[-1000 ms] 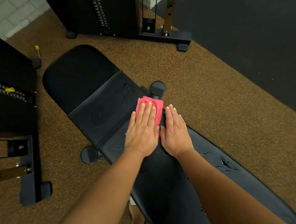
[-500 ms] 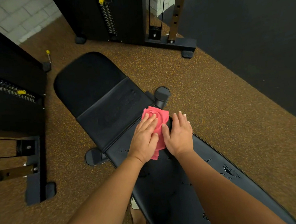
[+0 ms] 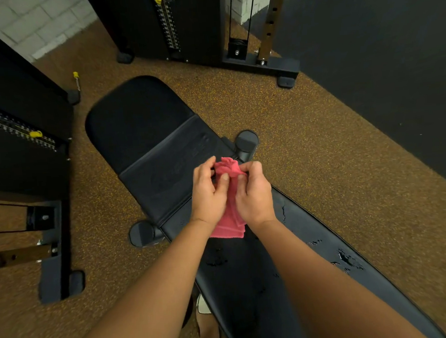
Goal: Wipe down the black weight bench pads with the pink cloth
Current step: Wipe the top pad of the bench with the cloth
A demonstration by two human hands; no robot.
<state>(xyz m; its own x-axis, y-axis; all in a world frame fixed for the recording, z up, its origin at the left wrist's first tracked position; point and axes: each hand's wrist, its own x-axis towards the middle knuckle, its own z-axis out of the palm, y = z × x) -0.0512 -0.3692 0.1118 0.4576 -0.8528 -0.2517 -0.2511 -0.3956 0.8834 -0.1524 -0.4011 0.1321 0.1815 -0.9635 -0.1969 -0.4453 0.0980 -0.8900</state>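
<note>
Long back pad [image 3: 289,282] nearest: black vinyl, smooth with a dull sheen, cracked and flaking in patches along its right side; the torn skin could snag a cloth. Both forearms reach out over it. Pink cloth [image 3: 230,220] is lifted off the pad, held between the two hands above the seam where the pads meet; lower part hangs as a flat folded layer, upper part bunches into a crumpled knot. Left hand [image 3: 209,193] and right hand [image 3: 255,195] face each other, fingers [image 3: 225,178] curled and pinching the bunched top edge, thumbs pressed into it. Judgement: cloth is light, soft, limp, terry-like; it keeps no shape, so best gathered into a pad under a flat palm, or gripped at a folded edge. Beyond the hands, seat pad [image 3: 163,156], matte with a faint embossed oval, then a darker rounded headrest section [image 3: 135,114], fuzzier in look. Round frame caps [image 3: 246,141] flank the joint. Speckled rubber floor [image 3: 320,163]; a weight stack machine [image 3: 182,27] farthest back.
</note>
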